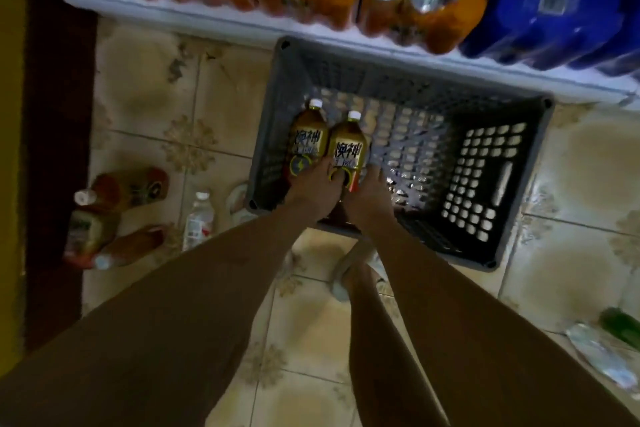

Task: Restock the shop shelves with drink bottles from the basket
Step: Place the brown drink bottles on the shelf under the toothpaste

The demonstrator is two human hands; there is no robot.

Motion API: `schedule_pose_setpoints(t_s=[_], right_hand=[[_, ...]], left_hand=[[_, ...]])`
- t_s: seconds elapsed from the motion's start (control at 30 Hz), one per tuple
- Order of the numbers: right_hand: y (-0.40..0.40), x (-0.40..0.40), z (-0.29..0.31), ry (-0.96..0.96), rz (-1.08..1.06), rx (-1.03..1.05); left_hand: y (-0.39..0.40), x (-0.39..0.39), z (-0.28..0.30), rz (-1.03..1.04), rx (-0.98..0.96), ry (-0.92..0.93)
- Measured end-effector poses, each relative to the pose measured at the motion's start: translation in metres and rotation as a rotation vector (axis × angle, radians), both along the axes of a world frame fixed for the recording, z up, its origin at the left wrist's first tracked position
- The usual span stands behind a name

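Observation:
A grey plastic basket [502, 163] stands on the tiled floor below the shelf. Two amber drink bottles with white caps are side by side in its left part, caps pointing toward the shelf. My left hand [310, 189] grips the base of the left bottle [308, 133], fingers reaching between the two. My right hand [370, 196] grips the base of the right bottle [348, 146], with its fingers down the bottle's right side. The hands hide both bottle bases. The remainder of the basket floor is bare.
The white shelf edge [214, 21] runs along the top, carrying orange shrink-wrapped packs [429, 10] and blue packs [547, 10]. Loose bottles [104, 218] and a water bottle [199, 218] lie on the floor at left. A green bottle [620, 326] lies at lower right.

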State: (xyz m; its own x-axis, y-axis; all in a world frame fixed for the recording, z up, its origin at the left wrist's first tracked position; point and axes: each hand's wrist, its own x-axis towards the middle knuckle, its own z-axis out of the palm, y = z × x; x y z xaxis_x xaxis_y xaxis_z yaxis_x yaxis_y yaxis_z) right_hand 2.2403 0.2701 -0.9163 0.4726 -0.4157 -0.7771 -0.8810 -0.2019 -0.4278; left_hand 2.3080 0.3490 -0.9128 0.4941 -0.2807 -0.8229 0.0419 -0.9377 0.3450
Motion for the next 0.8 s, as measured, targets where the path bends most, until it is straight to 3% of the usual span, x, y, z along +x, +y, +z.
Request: schedule_pose_setpoints(t_s=[0.13, 0.23, 0.5, 0.8], right_hand=[[0.014, 0.010, -0.090, 0.082, -0.091, 0.021], [0.023, 0.018, -0.128, 0.102, -0.156, 0.043], [0.021, 0.027, -0.170, 0.132, -0.389, 0.103], [0.015, 0.025, -0.184, 0.082, -0.426, 0.088]], left_hand=[[0.005, 0.008, -0.077, 0.167, -0.055, -0.026], [0.012, 0.012, -0.102, 0.202, -0.067, -0.083], [0.026, 0.022, -0.127, 0.264, -0.053, -0.012], [0.030, 0.028, -0.134, 0.237, -0.044, 0.006]])
